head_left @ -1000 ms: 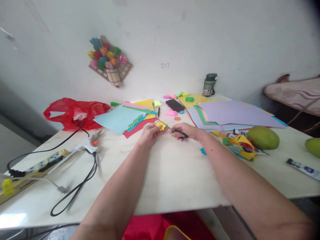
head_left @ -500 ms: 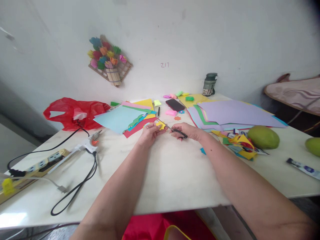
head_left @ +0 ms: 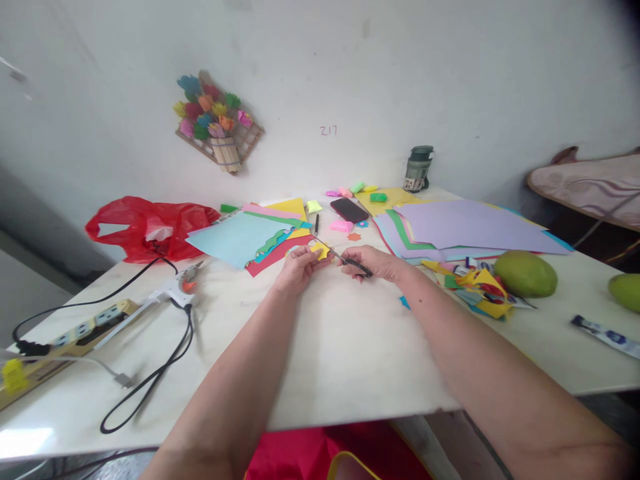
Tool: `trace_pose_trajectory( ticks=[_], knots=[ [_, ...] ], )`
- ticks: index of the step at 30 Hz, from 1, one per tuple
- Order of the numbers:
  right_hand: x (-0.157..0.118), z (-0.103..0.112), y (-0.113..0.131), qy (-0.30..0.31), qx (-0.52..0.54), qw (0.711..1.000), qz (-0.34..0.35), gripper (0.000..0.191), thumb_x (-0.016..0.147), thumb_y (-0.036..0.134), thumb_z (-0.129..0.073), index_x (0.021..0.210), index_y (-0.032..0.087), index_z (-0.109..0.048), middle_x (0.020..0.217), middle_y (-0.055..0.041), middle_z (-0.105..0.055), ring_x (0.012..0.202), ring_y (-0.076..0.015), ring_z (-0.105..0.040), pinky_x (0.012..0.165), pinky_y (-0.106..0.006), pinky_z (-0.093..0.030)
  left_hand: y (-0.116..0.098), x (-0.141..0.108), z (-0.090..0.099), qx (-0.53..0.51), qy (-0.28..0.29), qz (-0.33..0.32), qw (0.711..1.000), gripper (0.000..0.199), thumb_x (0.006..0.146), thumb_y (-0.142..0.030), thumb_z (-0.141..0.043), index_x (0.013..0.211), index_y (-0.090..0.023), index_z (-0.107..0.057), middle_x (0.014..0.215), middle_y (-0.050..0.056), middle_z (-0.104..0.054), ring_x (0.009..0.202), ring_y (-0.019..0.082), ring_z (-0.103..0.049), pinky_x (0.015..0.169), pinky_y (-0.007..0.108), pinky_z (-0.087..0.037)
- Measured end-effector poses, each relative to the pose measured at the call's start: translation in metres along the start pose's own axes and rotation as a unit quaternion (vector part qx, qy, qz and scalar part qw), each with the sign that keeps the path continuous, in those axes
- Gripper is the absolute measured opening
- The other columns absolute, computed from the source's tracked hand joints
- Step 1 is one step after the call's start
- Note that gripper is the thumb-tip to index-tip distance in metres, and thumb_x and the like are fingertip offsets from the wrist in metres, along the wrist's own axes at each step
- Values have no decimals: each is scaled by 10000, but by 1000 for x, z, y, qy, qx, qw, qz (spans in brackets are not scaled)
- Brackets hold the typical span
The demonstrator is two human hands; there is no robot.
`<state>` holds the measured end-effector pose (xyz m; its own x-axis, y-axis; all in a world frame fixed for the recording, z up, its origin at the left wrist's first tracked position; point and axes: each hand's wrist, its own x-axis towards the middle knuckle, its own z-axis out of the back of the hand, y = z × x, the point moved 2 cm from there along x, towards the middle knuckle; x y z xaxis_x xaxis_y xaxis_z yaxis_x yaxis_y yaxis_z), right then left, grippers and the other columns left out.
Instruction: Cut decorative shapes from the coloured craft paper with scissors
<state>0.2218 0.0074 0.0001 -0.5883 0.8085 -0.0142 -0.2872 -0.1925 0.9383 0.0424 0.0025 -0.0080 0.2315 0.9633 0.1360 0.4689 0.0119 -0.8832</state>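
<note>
Over the middle of the table, my left hand (head_left: pixel 300 268) pinches a small piece of yellow paper (head_left: pixel 319 250). My right hand (head_left: pixel 371 262) is closed around the dark handles of a pair of scissors (head_left: pixel 358 267). The scissors' blades point up and left, against the right side of the yellow paper. Just beyond my hands lie a small orange paper cutout (head_left: pixel 354 237), a black pen (head_left: pixel 317 224) and a pink packet (head_left: pixel 341 227). Near my right forearm is a blue paper scrap (head_left: pixel 405 303).
Coloured sheets lie left (head_left: pixel 235 237) and right (head_left: pixel 460 223). A glue gun (head_left: pixel 177 288), power strip (head_left: pixel 90 327) and looped cord are at left, behind them a red plastic bag (head_left: pixel 150 230). Paper scraps (head_left: pixel 483 290), a green fruit (head_left: pixel 526 274) and a tube (head_left: pixel 605 335) are at right.
Both hands stay in nearly the same place, with the scissors still at the yellow paper. The whole view has shifted very slightly.
</note>
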Motion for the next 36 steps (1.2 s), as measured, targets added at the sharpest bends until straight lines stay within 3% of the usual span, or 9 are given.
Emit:
trace_pose_trajectory(
  ticks=[36],
  knots=[
    [7, 1, -8, -16, 3, 1000, 18, 293, 661, 311, -659, 876, 143, -553, 555, 48, -514, 416, -57, -448, 372, -179, -338, 0, 0, -1, -21, -20, -2, 1000, 121, 630, -144, -695, 681, -98, -596, 765, 78, -682, 820, 228, -660, 856, 398, -489]
  ],
)
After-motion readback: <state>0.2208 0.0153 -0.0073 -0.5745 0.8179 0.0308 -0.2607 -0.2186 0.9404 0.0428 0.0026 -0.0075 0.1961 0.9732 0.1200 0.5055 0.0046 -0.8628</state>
